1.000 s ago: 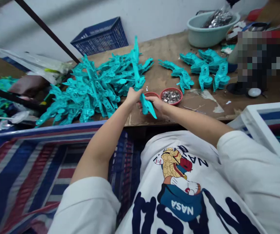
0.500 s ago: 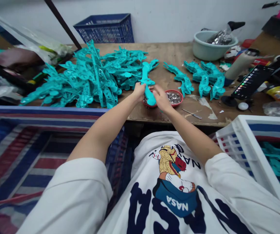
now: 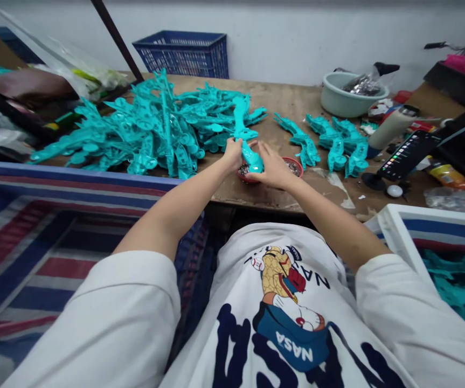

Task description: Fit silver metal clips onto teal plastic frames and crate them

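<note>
A long teal plastic part (image 3: pixel 240 116) stands out from my hands above the front of the wooden table. My left hand (image 3: pixel 233 154) is closed around its middle from the left. Around the lower end on the right curves my right hand (image 3: pixel 271 166), its thumb and fingers against the part. Beneath the hands are two red bowls of small metal pieces; the right-hand bowl (image 3: pixel 295 166) is partly covered by my right hand. A big heap of teal parts (image 3: pixel 135 129) lies to the left. Several more parts (image 3: pixel 331 137) are laid out at the right.
A blue crate (image 3: pixel 184 54) stands at the back wall, a pale green basin (image 3: pixel 343 99) at the back right. Right of the laid-out parts is a phone on a stand (image 3: pixel 408 155). Striped-lined bins flank my body; the white one (image 3: pixel 397 226) holds teal parts.
My right hand has closed in on the lower end of the part, its thumb now across the bottom. The view has shifted slightly, and the screwdriver on the table no longer shows.
</note>
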Tool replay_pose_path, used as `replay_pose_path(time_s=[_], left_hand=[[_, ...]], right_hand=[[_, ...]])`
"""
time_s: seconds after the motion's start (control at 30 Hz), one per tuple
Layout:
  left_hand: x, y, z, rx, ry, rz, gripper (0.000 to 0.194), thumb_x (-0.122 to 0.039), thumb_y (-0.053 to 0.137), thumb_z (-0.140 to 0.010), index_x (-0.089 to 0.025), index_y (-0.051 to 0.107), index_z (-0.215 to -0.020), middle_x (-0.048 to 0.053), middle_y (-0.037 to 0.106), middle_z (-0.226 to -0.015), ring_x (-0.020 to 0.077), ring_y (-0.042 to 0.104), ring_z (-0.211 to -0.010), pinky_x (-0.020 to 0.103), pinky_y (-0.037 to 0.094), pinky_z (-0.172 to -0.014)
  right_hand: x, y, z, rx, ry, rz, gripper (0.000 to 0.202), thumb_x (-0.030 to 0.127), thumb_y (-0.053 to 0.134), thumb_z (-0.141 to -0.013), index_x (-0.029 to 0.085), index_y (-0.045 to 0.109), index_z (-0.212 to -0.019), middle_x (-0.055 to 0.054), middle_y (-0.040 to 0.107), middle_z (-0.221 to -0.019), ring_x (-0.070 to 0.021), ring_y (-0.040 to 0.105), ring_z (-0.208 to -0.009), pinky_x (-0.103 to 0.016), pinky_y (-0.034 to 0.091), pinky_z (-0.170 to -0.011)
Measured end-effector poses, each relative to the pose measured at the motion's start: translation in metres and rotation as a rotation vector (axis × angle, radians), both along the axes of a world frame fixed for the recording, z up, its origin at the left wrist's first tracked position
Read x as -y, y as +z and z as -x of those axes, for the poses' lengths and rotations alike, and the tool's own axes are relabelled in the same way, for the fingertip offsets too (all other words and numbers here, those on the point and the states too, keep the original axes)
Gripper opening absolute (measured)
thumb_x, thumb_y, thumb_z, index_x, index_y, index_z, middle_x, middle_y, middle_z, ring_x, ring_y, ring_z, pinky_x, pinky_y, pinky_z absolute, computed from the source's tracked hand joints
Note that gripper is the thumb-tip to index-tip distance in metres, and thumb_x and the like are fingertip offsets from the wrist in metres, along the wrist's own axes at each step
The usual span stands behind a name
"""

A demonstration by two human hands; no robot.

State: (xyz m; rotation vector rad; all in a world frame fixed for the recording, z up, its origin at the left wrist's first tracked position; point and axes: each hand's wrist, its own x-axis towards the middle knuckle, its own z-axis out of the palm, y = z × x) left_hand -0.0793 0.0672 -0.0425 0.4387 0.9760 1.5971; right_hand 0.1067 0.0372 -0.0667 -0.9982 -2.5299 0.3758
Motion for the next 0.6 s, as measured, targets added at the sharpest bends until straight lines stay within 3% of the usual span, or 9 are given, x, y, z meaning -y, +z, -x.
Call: replay_pose_path(time_s=[0.07,0.13,0.17,0.23,0.3,0.37,0.5,0.53,0.6], left_hand=[[0.005,0.009,-0.004,0.043,0.048,-0.002,0.044,-0.019,0.062,-0.13,-0.033,0.055,-0.171,0.016,0.081,-0.172,0.0286,0.091,-0.147,0.051,0.073,-0.131],[0.015,0.02,-0.008,0.085,0.034,-0.065,0.035,-0.025,0.066,-0.132,-0.033,0.055,-0.165,0.015,0.082,-0.169,0.0291,0.089,-0.15,0.048,0.072,-0.132],[0.022,0.025,-0.01,0.104,0.003,-0.111,0.031,-0.029,0.069,-0.133,-0.032,0.056,-0.161,0.015,0.083,-0.166,0.0295,0.088,-0.153,0.048,0.071,-0.133],[0.038,0.034,-0.014,0.11,-0.088,-0.189,0.023,-0.036,0.072,-0.134,-0.031,0.058,-0.151,0.014,0.083,-0.163,0.0299,0.085,-0.159,0.047,0.068,-0.137],[0.054,0.037,-0.019,0.061,-0.173,-0.199,0.018,-0.037,0.074,-0.133,-0.03,0.06,-0.141,0.014,0.082,-0.162,0.0308,0.083,-0.162,0.049,0.065,-0.141],[0.066,0.037,-0.024,-0.023,-0.256,-0.155,0.024,-0.036,0.084,-0.128,-0.028,0.062,-0.132,0.015,0.082,-0.164,0.0329,0.083,-0.162,0.052,0.061,-0.145],[0.079,0.034,-0.044,-0.137,-0.39,-0.141,0.029,-0.036,0.092,-0.12,-0.029,0.066,-0.131,0.011,0.084,-0.164,0.0298,0.088,-0.148,0.049,0.067,-0.137],[0.08,0.033,-0.052,-0.149,-0.388,-0.156,0.026,-0.036,0.088,-0.122,-0.03,0.066,-0.133,0.008,0.087,-0.156,0.0267,0.091,-0.138,0.045,0.07,-0.13],[0.084,0.034,-0.068,-0.187,-0.336,-0.163,0.026,-0.035,0.084,-0.124,-0.032,0.062,-0.136,0.001,0.089,-0.13,0.0211,0.091,-0.112,0.037,0.074,-0.112]], right_hand=[[0.005,0.006,-0.001,0.039,-0.073,0.018,0.117,0.039,0.1,-0.101,0.016,0.051,-0.204,-0.029,0.047,-0.206,-0.0587,0.056,-0.184,-0.079,0.051,-0.152],[0.004,0.015,-0.006,-0.111,-0.112,0.074,0.091,0.033,0.086,-0.108,0.019,0.064,-0.195,-0.025,0.066,-0.191,-0.0538,0.072,-0.17,-0.076,0.059,-0.145],[0.001,0.019,-0.01,-0.274,-0.139,0.126,0.077,0.038,0.079,-0.114,0.021,0.069,-0.189,-0.022,0.075,-0.18,-0.0491,0.079,-0.16,-0.072,0.065,-0.141],[-0.004,0.029,-0.023,-0.667,-0.193,0.29,0.067,0.064,0.073,-0.12,0.025,0.075,-0.175,-0.018,0.086,-0.16,-0.0411,0.09,-0.135,-0.062,0.076,-0.123],[-0.004,0.037,-0.038,-0.976,-0.187,0.491,0.08,0.089,0.077,-0.11,0.028,0.076,-0.162,-0.015,0.09,-0.149,-0.0362,0.093,-0.115,-0.052,0.081,-0.101],[0.003,0.042,-0.053,-1.143,-0.149,0.65,0.082,0.092,0.085,-0.097,0.028,0.078,-0.148,-0.014,0.092,-0.142,-0.035,0.092,-0.11,-0.048,0.08,-0.094],[0.028,0.035,-0.077,-1.169,-0.217,0.86,0.063,0.081,0.071,-0.095,0.027,0.079,-0.127,-0.013,0.093,-0.119,-0.0401,0.091,-0.111,-0.055,0.08,-0.102],[0.033,0.032,-0.082,-1.109,-0.258,0.853,0.061,0.078,0.069,-0.095,0.027,0.078,-0.127,-0.014,0.092,-0.118,-0.0417,0.09,-0.113,-0.058,0.08,-0.104],[0.044,0.026,-0.093,-0.932,-0.32,0.675,0.065,0.069,0.075,-0.092,0.025,0.077,-0.141,-0.017,0.091,-0.131,-0.0439,0.088,-0.127,-0.063,0.076,-0.118]])
